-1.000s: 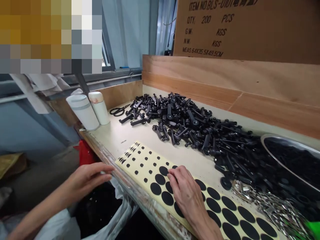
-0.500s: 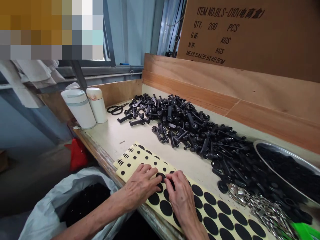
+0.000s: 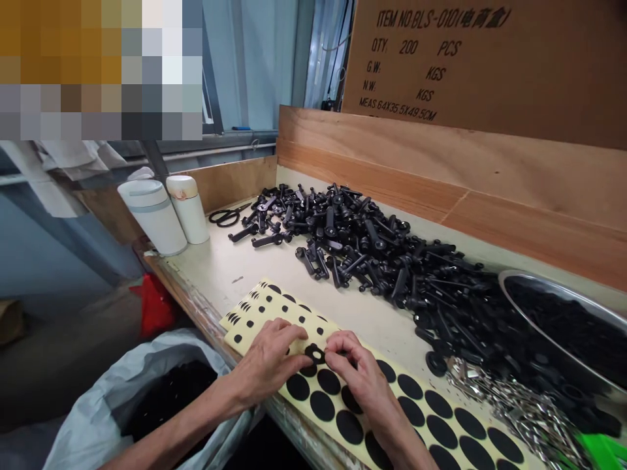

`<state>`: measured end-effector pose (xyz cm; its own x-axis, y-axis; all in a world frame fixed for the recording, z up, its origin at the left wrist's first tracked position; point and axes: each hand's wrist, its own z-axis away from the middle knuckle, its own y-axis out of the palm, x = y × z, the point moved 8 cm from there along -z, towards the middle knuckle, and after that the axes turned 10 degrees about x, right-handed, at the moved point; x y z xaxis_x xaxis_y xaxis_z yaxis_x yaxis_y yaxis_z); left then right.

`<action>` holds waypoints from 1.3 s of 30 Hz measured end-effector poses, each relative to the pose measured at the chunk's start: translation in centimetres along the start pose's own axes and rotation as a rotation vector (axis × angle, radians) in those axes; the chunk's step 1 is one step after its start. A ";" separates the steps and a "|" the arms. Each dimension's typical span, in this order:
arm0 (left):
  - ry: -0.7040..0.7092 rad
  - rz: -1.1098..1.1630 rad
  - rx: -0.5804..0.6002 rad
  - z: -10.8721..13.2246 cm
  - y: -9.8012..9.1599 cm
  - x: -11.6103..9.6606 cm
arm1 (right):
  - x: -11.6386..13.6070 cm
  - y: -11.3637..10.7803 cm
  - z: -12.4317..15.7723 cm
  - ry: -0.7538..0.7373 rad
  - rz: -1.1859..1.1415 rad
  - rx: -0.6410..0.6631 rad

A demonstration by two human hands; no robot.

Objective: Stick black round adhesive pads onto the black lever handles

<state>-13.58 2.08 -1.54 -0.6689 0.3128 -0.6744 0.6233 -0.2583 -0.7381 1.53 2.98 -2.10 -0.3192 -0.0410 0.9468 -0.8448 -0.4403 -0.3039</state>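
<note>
A black rubber ring is pinched between the fingertips of the right hand. The left hand is held just beside it, fingers bent; whether the ring is gripped by them cannot be told. Black discs on a yellow backing sheet lie beneath the fingers.

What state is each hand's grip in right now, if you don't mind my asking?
Left hand: open, resting on the sheet, holding nothing visible.
Right hand: closed, pinching a black disc.
</note>
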 end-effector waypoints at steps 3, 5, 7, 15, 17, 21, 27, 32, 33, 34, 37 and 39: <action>-0.028 0.277 -0.002 -0.8 -0.7 -0.3 | -0.6 -0.5 0.3 0.068 -0.132 -0.017; -0.054 0.421 -0.027 -1.6 -0.9 -0.6 | -1.6 -1.2 0.4 0.087 -0.253 -0.111; -0.116 0.551 -0.060 -2.5 -0.8 -0.6 | -2.6 -2.3 0.7 0.091 -0.351 -0.255; -0.185 0.824 0.032 -5.6 2.2 -3.3 | -2.7 -6.2 2.4 0.023 -0.206 -0.335; -0.143 0.745 0.057 -6.2 2.5 -4.0 | -2.2 -7.0 2.8 -0.033 -0.119 -0.384; -0.037 0.214 -0.039 -8.3 1.0 -4.0 | 0.4 -8.1 4.5 -0.259 0.162 -0.639; -0.132 -0.321 -0.188 -13.6 -3.7 0.9 | 3.1 -8.6 7.1 -0.418 0.353 -0.906; -0.041 -0.283 -0.131 -14.6 -5.7 1.0 | 2.5 -9.6 6.9 -0.382 0.266 -0.881; -0.021 -0.257 -0.125 -14.2 -5.7 0.3 | 2.0 -9.7 6.6 -0.361 0.226 -0.861; -0.005 -0.238 -0.123 -13.6 -5.6 -0.5 | 1.3 -9.8 6.2 -0.329 0.178 -0.837; -0.020 0.071 -0.088 -12.2 -3.9 -2.9 | -1.0 -9.5 4.8 -0.217 0.021 -0.733; -0.062 0.503 -0.034 -11.7 -1.4 -4.2 | -2.2 -9.0 3.9 -0.161 -0.062 -0.658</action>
<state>-6.93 11.80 2.63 -0.3044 0.1022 -0.9470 0.8865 -0.3333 -0.3209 11.52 3.49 -1.03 -0.2367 -0.1889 0.9530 -0.9610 0.1895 -0.2012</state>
